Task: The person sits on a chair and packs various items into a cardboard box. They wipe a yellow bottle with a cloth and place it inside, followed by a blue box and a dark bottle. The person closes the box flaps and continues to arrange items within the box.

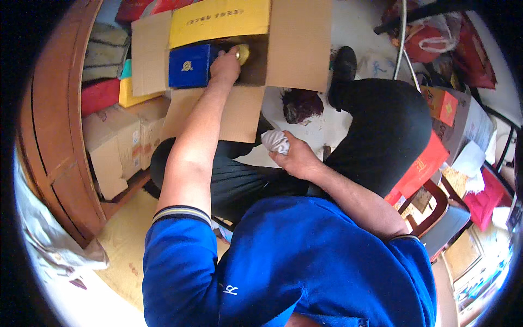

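Note:
An open cardboard carton (300,45) with its flaps spread stands before me. My left hand (225,67) reaches into it, the fingers closed at a yellowish round object (244,54) with a shiny spot; its lower part is hidden, so I cannot tell exactly what it is. Left of that hand, inside the carton, sits a blue box (190,65) with a gold emblem. A yellow box panel (220,20) bearing writing stands along the far side. My right hand (300,157) holds a crumpled greyish-white cloth (275,142) above my lap, apart from the carton.
Stacked cardboard boxes (116,143) and a red box (100,97) lie left, beside a brown wooden cabinet (61,122). A dark brush-like object (301,105) lies on the floor right of the carton. Red bags (423,165) and a wooden-armed chair (445,220) stand at right.

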Motion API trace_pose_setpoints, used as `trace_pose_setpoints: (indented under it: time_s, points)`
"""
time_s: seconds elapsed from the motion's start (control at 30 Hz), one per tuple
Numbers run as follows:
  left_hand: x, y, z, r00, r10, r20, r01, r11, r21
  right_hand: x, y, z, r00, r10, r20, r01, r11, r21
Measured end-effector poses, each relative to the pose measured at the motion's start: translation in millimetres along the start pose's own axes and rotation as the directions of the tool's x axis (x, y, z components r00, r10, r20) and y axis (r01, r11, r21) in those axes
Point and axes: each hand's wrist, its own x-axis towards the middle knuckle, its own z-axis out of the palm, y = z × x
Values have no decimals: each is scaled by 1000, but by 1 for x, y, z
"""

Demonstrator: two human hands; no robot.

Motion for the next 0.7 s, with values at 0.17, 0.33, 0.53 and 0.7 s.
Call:
trace_pose_setpoints:
  time_s: [0.17, 0.33, 0.53, 0.7]
  points:
    - [-10, -15, 0, 999, -11, -35, 9, 998, -64, 9, 14, 9, 999, -42, -5, 42, 999, 0]
    - [-27, -19, -17, 996, 87, 14, -85, 994, -70, 9, 3, 1, 999, 37, -20, -37, 999, -20]
    - [-82, -52, -73, 973, 220, 64, -189, 931, -313, 26, 32, 3, 997, -41, -65, 39, 999, -29]
    - [-130, -88, -104, 992, 125, -24, -118, 836, -535, 22, 13, -9, 991, -79, -104, 80, 997, 5]
